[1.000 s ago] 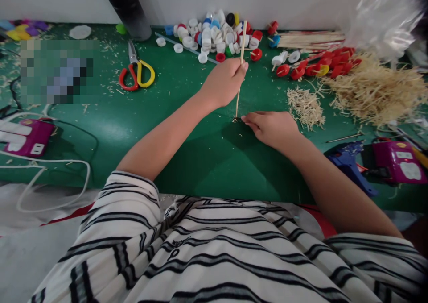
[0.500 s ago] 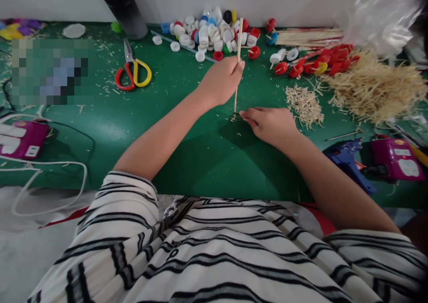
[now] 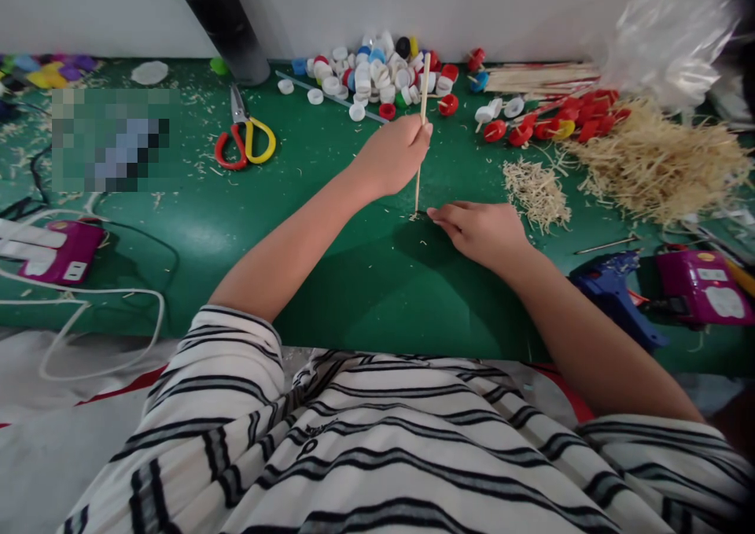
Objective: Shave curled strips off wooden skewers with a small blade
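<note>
My left hand point(image 3: 394, 156) is closed around a thin wooden stick point(image 3: 425, 86), which stands nearly upright. Its thick end rises above the fist, and its thinner lower end comes down to the green tabletop. Small pale shavings point(image 3: 414, 217) lie around that lower tip. Just right of the tip, my right hand point(image 3: 484, 231) pinches a small, thin dark piece, mostly hidden by the fingers; I cannot make out what it is. Right of this hand is a heap of short wood shavings point(image 3: 536, 194).
Bottle caps point(image 3: 377, 70) are piled at the back, near a dark bottle point(image 3: 221, 23). Scissors point(image 3: 244, 137) lie left. To the right are red caps on sticks point(image 3: 590, 113), straw-like fibres point(image 3: 661, 160), a blue glue gun point(image 3: 613, 290) and a purple power socket point(image 3: 699, 286). White cable point(image 3: 159, 314) loops at left.
The view has shifted slightly, so the table's things appear a little lower. Both hands keep nearly the same pose, with my right fingertips slightly farther from the stick's tip.
</note>
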